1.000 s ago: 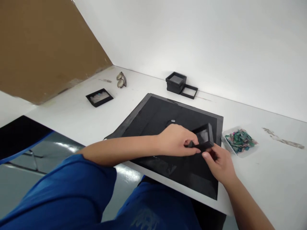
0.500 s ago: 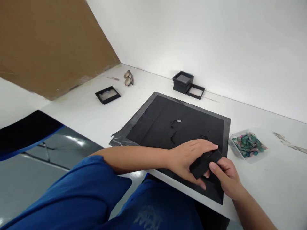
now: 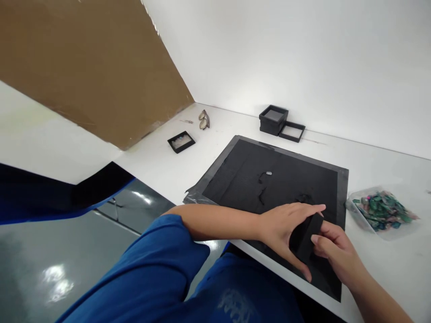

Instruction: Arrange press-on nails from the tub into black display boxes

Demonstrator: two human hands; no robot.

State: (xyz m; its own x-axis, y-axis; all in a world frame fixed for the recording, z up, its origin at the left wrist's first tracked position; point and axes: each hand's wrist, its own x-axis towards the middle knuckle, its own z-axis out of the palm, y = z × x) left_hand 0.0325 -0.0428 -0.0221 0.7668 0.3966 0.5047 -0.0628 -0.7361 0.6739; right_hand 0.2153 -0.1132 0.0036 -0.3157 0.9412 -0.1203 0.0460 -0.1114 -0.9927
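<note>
A small black frame [image 3: 310, 237] is held tilted on edge over the near right part of a black mat [image 3: 286, 177]. My right hand [image 3: 338, 251] pinches its right side, with the thumb on the near face and the fingers curled behind. My left hand [image 3: 283, 226] spans the frame from the left, thumb and fingers stretched wide along its ends. The palm side of that hand and the frame's inner face are hidden. On the mat lie a small pale tag [image 3: 268, 173] and dark thread-like bits [image 3: 261, 196].
Right of the mat sits a clear plastic tub [image 3: 365, 220] of green and pink pieces [image 3: 385, 208]. Stacked black frames [image 3: 270, 126] and a single frame [image 3: 301, 138] stand by the back wall. Another frame with a pale insert [image 3: 182, 141] and brownish shell-like objects [image 3: 204, 120] lie at left.
The view has shifted left, so everything sits further right. The black frame has turned more upright between my hands, and my left thumb and fingers are spread wider.
</note>
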